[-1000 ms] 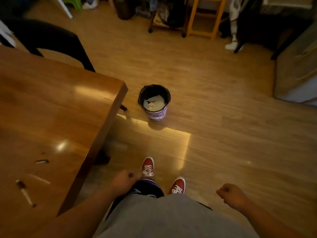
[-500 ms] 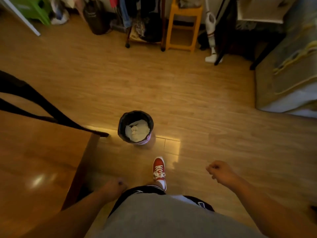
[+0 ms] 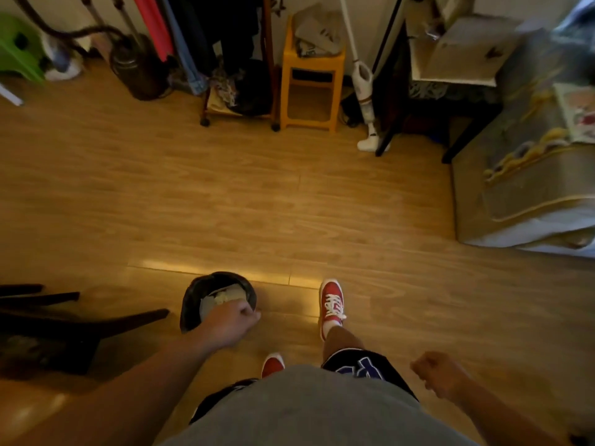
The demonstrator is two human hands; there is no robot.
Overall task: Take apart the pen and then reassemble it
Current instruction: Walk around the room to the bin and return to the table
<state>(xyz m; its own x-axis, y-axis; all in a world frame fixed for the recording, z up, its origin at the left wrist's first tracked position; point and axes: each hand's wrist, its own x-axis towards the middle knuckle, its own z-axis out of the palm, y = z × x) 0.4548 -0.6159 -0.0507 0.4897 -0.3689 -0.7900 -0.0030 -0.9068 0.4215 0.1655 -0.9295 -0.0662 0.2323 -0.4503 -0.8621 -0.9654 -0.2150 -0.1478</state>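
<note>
A person is seen from above, standing on a wooden floor [image 3: 289, 194]. The left hand [image 3: 230, 321] is held in front of a small black waste bin [image 3: 193, 304] at the lower middle of the floor; the hand is curled loosely into a fist, and whether anything is held inside it cannot be told. Crumpled pale paper [image 3: 225, 296] is seen inside the bin, just behind the knuckles. The right hand [image 3: 439, 375] is held low at the right side of the body, also curled closed, with nothing visible in it.

The pen is not seen anywhere in the view, so its place cannot be told.

Red shoes with white laces are worn: the right shoe [image 3: 331, 305] is planted ahead on the floor, just right of the bin, and only the toe of the left shoe [image 3: 273, 365] is seen above a grey shirt [image 3: 306, 410]. Dark shorts [image 3: 363, 366] with blue lettering are visible.

At the lower left corner a slice of a glossy wooden surface [image 3: 29, 410] is seen, with the dark legs of a chair [image 3: 64, 320] beyond it. Along the far edge of the floor stand a yellow stool [image 3: 310, 88], hanging clothes [image 3: 193, 37] and a white stick vacuum [image 3: 363, 88]. A bed [image 3: 521, 188] fills the right edge
</note>
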